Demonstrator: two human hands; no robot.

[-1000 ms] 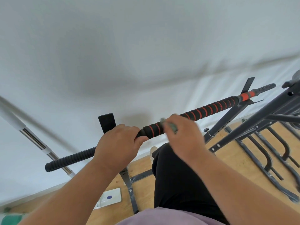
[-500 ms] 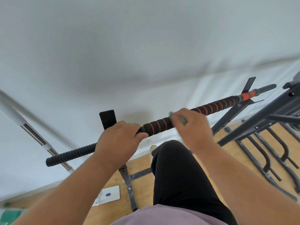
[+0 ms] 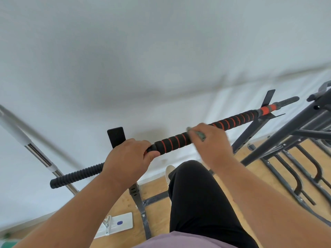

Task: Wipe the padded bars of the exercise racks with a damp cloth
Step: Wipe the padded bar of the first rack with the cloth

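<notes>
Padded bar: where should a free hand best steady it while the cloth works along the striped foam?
Probably the plain black stretch of the padded bar where the left hand sits, fingers wrapping over the top from the person's side. The bar runs crosswise and is round, and that spot stays clear of the cloth in the right hand.

White wall (image 3: pixel 161 51) fills most of view, evenly lit. Light wood floor (image 3: pixel 157 188) below. Chrome-and-white pole (image 3: pixel 38 155) leans at left. White flat scale-like object (image 3: pixel 119 223) on near floor.
</notes>
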